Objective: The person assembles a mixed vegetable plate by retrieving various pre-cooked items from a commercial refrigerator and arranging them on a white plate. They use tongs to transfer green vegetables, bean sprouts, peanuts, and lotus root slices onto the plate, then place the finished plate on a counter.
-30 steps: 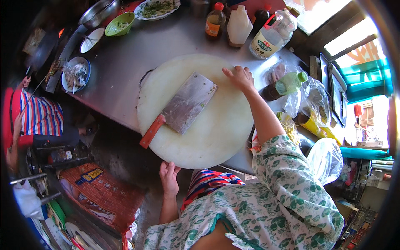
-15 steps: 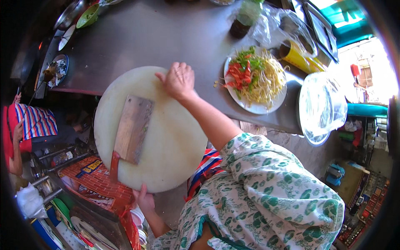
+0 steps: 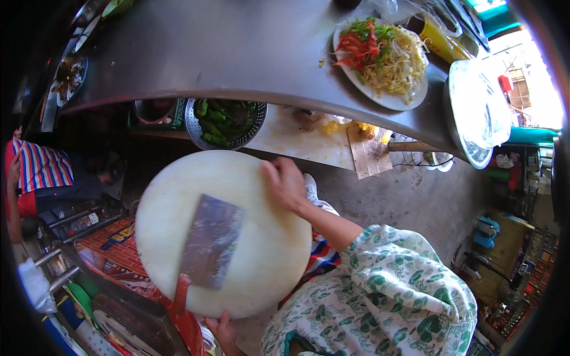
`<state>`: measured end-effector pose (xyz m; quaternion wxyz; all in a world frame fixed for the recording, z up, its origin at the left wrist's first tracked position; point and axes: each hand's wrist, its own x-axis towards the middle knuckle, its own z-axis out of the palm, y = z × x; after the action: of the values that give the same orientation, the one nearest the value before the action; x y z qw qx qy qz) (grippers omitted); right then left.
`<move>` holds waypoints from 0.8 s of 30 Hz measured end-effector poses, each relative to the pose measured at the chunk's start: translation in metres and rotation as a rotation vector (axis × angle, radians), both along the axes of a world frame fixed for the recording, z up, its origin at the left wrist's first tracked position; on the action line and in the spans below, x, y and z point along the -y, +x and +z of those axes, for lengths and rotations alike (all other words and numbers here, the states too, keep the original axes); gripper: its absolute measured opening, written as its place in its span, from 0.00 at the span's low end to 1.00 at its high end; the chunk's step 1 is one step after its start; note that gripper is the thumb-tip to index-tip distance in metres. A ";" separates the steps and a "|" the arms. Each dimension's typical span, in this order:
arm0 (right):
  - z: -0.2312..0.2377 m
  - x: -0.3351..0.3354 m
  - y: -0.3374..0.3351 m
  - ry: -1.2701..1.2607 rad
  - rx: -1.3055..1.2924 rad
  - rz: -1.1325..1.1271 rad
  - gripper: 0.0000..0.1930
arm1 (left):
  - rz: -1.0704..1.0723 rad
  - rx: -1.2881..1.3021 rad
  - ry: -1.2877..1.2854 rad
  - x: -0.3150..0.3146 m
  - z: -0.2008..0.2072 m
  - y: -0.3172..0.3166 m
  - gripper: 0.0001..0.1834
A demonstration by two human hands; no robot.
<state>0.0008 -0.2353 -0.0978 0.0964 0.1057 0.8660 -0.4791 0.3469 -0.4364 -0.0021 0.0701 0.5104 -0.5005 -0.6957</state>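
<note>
At the far left, apart from me, a co-worker stands in a striped apron. Nearer, before my body and off the counter, is the round chopping board, with nothing but my two hands seen to support it. On it lies flat the cleaver, its red handle reaching to the near-left rim.

My left hand holds the near rim from below; one or two fingertips show there, slightly apart, but the others are hidden and I cannot tell how they stand. Behind the board, under the counter, green peppers fill a colander. My right hand clasps the far-right rim, thumb on top and apart from the fingers, whose tips I cannot see clearly.

I judge the board thick, stiff and rather heavy, perhaps slippery if wet; it is better taken at two opposite rims and kept level, because the loose cleaver could slide.

Further right, on the counter, rests a plate of bean sprouts, then a shiny basin at the edge.
</note>
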 end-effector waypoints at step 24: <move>-0.406 -0.333 -0.132 0.533 0.127 -0.503 0.24 | -0.746 0.254 -0.028 -0.132 -0.507 -0.365 0.27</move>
<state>-0.1315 0.0981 -0.5040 -0.0019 0.3661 0.8996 -0.2381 -0.0182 -0.3042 -0.5090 -0.2431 0.3743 -0.6660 -0.5978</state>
